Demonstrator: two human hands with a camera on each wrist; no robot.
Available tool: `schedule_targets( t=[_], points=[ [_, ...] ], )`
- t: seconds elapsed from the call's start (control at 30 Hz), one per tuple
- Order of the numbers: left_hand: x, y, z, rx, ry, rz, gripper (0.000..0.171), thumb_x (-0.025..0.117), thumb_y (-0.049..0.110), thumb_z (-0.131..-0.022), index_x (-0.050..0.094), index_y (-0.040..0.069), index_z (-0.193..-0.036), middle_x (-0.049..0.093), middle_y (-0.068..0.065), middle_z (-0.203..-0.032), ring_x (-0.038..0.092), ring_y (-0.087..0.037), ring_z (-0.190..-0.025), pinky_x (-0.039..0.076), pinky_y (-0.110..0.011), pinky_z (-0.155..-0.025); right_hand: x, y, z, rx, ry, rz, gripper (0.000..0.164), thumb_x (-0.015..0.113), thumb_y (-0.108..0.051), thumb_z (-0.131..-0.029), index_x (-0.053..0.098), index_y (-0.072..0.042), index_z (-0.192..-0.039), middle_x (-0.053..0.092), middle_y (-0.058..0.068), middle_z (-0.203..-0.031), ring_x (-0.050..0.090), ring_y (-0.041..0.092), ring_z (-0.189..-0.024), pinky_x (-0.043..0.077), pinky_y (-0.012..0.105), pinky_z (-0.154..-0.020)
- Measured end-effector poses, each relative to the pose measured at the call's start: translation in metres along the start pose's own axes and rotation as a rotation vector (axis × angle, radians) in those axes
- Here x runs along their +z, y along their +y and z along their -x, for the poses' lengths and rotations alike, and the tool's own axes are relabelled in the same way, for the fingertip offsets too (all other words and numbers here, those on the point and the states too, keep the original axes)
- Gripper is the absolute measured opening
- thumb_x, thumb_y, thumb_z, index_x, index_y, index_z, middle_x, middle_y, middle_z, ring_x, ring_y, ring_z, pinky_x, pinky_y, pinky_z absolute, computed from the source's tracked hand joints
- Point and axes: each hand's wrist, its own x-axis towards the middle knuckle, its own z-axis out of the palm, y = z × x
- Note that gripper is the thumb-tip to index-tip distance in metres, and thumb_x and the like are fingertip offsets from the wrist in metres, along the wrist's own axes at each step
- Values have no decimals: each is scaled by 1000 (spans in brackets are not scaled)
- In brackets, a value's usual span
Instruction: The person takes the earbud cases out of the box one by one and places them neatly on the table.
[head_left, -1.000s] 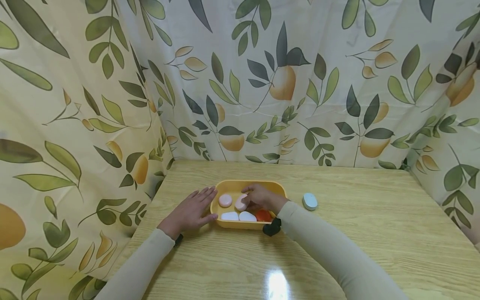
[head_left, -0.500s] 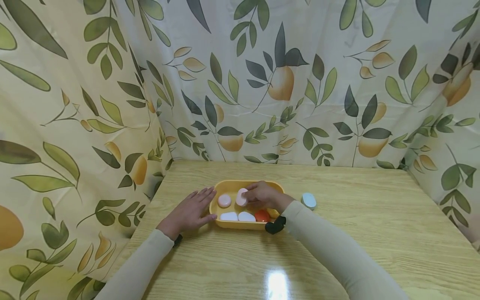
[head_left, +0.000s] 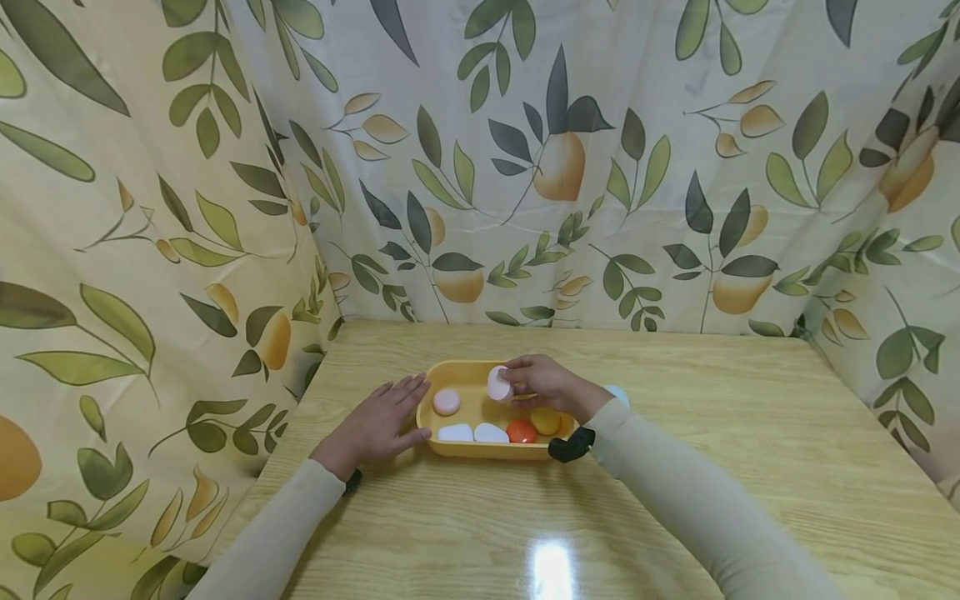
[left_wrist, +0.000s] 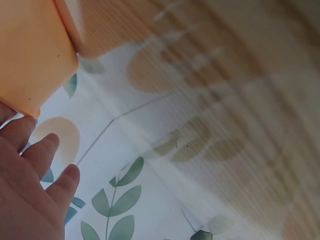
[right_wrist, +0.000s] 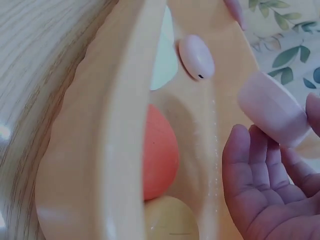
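My right hand (head_left: 553, 385) pinches a pale pink soap bar (head_left: 498, 384) between thumb and fingers, raised above the yellow tray (head_left: 471, 407). From the right wrist view, that soap (right_wrist: 272, 107) appears tilted and clear of the tray floor. My left hand (head_left: 375, 429) lies with straight fingers against the tray's left end. In the tray sit a round pink soap (head_left: 447, 402), two white soaps (head_left: 455, 432), a red-orange soap (head_left: 522, 431) and a yellow soap (head_left: 546, 420). The left wrist view shows fingertips touching the tray's outer wall (left_wrist: 35, 55).
A light blue soap (head_left: 618, 393) lies on the wooden table (head_left: 720, 417) right of the tray, mostly hidden behind my right wrist. A leaf-and-fruit patterned curtain (head_left: 465, 167) stands behind the table and along both sides.
My right hand has lifted the pink soap from the tray and moved right with it. The yellow soap has come into view; the blue one is now mostly covered. My left hand stays put.
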Motion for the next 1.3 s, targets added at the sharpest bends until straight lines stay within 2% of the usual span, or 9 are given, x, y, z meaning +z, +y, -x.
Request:
schedule_targets(
  t=[0.37,0.6,0.9,1.17,1.3],
  points=[
    [-1,0,1,-4,1,23,85,33,67,-96,18,9,-156,16,-6,-160,18,-26,-146,18,-48,-115,-6,-4,10,-28,7,16,37,58,-17,-99,52,8,-127,62,13,-101,64,21,-85,52,48,-89],
    [0,0,1,-4,8,14,85,33,67,-97,18,9,-156,17,-6,-160,16,-26,-146,17,-47,-115,-19,-5,14,-41,-2,20,39,59,-18,-99,52,6,-129,62,11,-102,63,20,-86,50,50,-91],
    [0,-2,-1,36,18,-76,84,33,66,-97,22,6,-155,19,-9,-160,13,-27,-147,12,-47,-116,-30,-7,18,-26,2,33,40,58,-19,-100,51,6,-130,62,13,-103,64,21,-86,54,44,-85],
    [-1,-4,-1,72,38,-126,86,34,68,-96,25,6,-155,21,-9,-160,12,-28,-147,11,-48,-116,-39,-7,24,-30,1,53,40,57,-19,-100,50,7,-129,62,12,-101,65,22,-86,51,48,-90],
    [-3,-4,-2,77,44,-129,85,36,67,-95,25,8,-155,21,-9,-160,13,-28,-147,10,-47,-117,-44,-8,26,-41,7,61,40,56,-19,-100,50,8,-129,62,10,-101,65,21,-86,53,46,-88]
  ],
)
